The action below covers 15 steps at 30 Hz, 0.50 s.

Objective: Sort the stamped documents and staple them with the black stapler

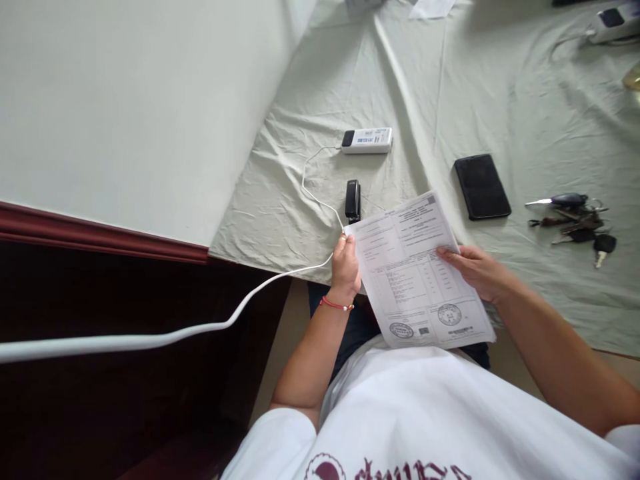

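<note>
A printed paper document [417, 280] with round and oval stamps near its lower edge is held up in front of my white shirt. It may be several sheets; their number cannot be made out. My left hand [346, 263] pinches its left edge close to the upper corner. On the opposite edge, my right hand [473, 268] grips the paper with the thumb on top and the fingers hidden beneath. Just beyond the upper left corner lies a black stapler [353, 200] on the cloth. A white cable [280, 275] passes by my left hand.
A pale green cloth [310, 107] covers the table. On it rest a white power bank [367, 141] joined to the cable, a black smartphone [483, 187] and a bunch of keys [575, 220]. Another white device [615, 23] sits at the far right. A white wall [125, 100] borders the left.
</note>
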Motion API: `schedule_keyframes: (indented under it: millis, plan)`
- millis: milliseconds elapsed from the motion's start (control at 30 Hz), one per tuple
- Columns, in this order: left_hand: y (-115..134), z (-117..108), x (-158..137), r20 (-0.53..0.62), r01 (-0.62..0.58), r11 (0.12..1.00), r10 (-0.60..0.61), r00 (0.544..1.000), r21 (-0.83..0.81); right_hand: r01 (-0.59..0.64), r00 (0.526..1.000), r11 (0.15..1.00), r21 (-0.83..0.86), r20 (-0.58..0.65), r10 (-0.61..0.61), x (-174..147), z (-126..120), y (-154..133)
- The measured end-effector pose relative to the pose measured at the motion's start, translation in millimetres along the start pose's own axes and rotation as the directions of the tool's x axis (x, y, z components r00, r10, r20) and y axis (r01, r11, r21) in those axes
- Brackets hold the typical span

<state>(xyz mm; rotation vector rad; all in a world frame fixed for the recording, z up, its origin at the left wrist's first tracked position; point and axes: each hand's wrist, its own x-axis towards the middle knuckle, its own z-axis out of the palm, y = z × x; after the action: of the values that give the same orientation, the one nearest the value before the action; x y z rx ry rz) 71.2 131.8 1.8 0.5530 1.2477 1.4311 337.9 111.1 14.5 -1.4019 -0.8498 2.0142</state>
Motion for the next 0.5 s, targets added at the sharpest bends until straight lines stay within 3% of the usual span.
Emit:
schedule_keyframes:
  millis: [300, 500]
  plan:
    - [-4, 2, 1, -0.036, -0.036, 0.999, 0.037, 0.999, 0.027, 0.007, 1.0, 1.0, -0.003, 0.003, -0.007, -3, -3, 2]
    - [8, -3, 9, -0.022, 0.111, 0.994, -0.11, 0.994, 0.023, 0.042, 0.999, 0.999, -0.012, -0.023, -0.042, -1, -1, -5]
